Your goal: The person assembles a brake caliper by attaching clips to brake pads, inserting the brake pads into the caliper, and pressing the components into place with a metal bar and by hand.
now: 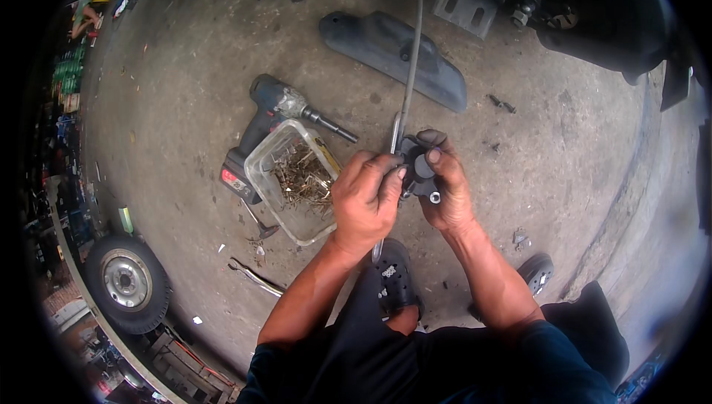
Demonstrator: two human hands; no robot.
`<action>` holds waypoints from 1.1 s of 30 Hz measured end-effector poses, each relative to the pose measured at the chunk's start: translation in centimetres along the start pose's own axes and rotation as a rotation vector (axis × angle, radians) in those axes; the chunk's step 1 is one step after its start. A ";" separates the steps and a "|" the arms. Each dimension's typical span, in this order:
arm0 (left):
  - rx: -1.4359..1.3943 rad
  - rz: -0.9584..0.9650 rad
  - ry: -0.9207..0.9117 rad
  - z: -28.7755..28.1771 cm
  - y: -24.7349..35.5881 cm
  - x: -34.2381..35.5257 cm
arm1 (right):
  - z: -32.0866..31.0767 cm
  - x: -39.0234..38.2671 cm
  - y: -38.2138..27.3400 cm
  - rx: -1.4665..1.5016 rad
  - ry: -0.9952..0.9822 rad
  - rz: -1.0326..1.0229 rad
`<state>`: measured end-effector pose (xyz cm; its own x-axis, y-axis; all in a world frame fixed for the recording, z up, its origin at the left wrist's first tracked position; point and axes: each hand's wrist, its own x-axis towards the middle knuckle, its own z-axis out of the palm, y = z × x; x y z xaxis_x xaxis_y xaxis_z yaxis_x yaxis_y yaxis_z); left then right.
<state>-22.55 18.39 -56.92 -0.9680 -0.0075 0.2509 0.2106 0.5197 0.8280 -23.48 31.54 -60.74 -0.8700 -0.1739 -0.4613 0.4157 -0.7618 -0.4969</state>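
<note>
Both my hands are at a dark metal part with a round face and a bolt-like end, which looks like a brake caliper (423, 168). My right hand (451, 185) grips its right side, thumb over the front. On its left side, my left hand (368, 195) is closed, thumb and fingertips pinched at the edge; anything small between them is hidden. A thin grey hose (414, 55) comes down from the top to the part. Behind my left hand runs a long silver tool, perhaps a wrench (395, 131), partly covered.
Left of my hands stands a clear plastic tub (300, 235) of small metal bits, against a cordless impact wrench (261, 126). A hammer-like tool (263, 227) lies nearby. Farther off are a dark curved cover (386, 48), loose bolts (502, 104), a vehicle's underside and a wheel (126, 279).
</note>
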 end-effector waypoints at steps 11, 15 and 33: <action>0.238 0.261 -0.046 -0.1 -0.4 -0.5 | 0.3 -0.4 -0.1 -0.021 0.013 0.014; 0.225 0.302 -0.076 -0.3 -0.6 0.0 | 0.5 -0.4 -0.2 -0.009 0.014 0.007; 0.340 0.158 -0.132 -0.6 0.8 0.0 | 0.5 -0.2 -0.3 -0.118 0.086 0.056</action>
<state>-22.26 18.27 -55.97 -0.9411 0.1937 0.2772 0.3228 0.7590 0.5654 -23.62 31.50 -60.12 -0.8210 -0.1559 -0.5492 0.4952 -0.6731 -0.5492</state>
